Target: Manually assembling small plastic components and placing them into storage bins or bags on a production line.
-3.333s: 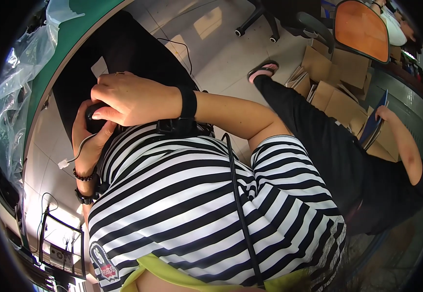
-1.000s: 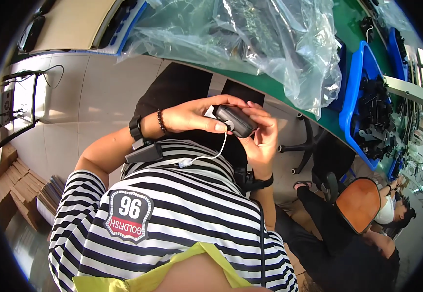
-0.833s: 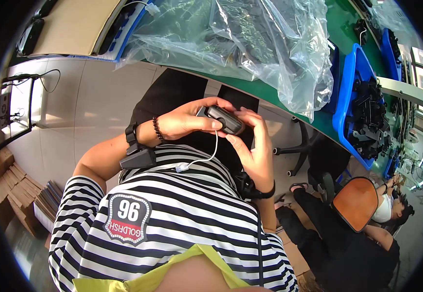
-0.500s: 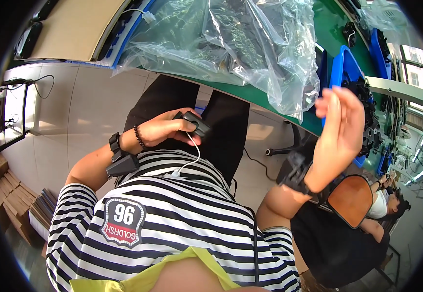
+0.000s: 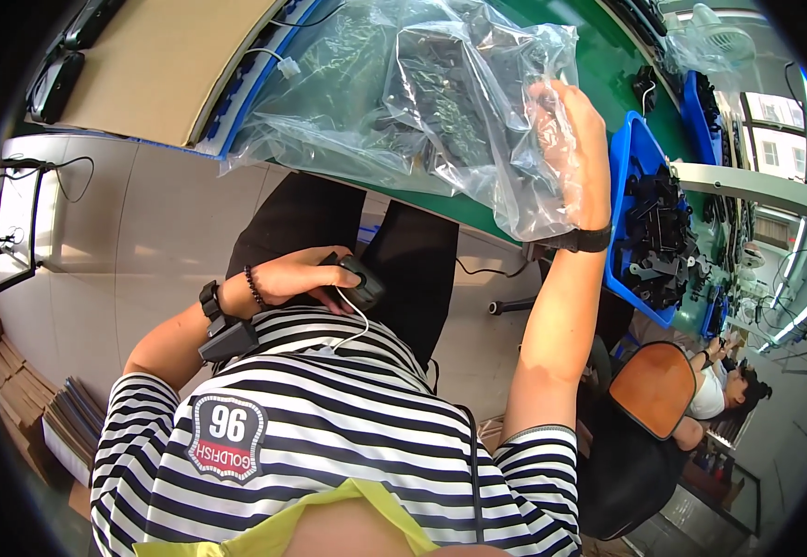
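Observation:
My left hand (image 5: 297, 278) is closed around a small black device (image 5: 362, 286) held in front of my waist. A thin white cable (image 5: 364, 325) curves from the device down to my striped shirt. My right hand (image 5: 582, 148) reaches up to the right side of a large clear plastic bag (image 5: 478, 121). Its fingers look extended and apart, partly covered by the crinkled film, so I cannot tell whether they touch the contents. Dark parts show through the bag, which rests on the green tabletop (image 5: 608, 70).
A blue bin (image 5: 619, 200) full of black parts stands right of my right forearm. A brown board (image 5: 157, 65) lies at the far left. An orange-backed chair (image 5: 652, 390) and a seated person (image 5: 715, 395) are at the right. Cardboard stacks (image 5: 23, 399) stand lower left.
My right hand has swung left and upward from beside the blue bin to the plastic bag. The bag's right edge has shifted left. My left hand still holds the black device.

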The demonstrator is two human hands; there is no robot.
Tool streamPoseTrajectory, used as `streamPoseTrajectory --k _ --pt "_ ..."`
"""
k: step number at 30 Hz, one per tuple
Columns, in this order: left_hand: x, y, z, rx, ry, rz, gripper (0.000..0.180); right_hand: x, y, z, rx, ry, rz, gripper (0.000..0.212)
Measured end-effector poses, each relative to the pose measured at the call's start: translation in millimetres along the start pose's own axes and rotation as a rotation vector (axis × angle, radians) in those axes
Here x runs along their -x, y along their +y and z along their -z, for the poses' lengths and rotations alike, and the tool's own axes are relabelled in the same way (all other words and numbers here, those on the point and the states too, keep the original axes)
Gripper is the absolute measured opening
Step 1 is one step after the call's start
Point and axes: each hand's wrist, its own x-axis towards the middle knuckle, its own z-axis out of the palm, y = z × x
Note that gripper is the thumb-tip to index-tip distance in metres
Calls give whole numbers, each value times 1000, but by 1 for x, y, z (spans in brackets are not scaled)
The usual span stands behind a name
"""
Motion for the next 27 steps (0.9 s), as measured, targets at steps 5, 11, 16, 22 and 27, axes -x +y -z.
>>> streamPoseTrajectory --k 5,11,16,22,27 --pt "-5 -1 0 51 16 83 41 0 -13 -3 127 128 -1 18" --pt "-10 9 -9 76 -2 41 46 29 -54 28 77 519 -50 16" --pt "-8 4 -4 50 28 62 50 105 -100 15 -257 307 94 19" --pt "-10 3 -16 37 66 91 59 166 -80 -55 -402 -257 -379 21" --pt "-18 1 -22 -48 74 110 63 190 -62 -83 -355 -298 -295 21"
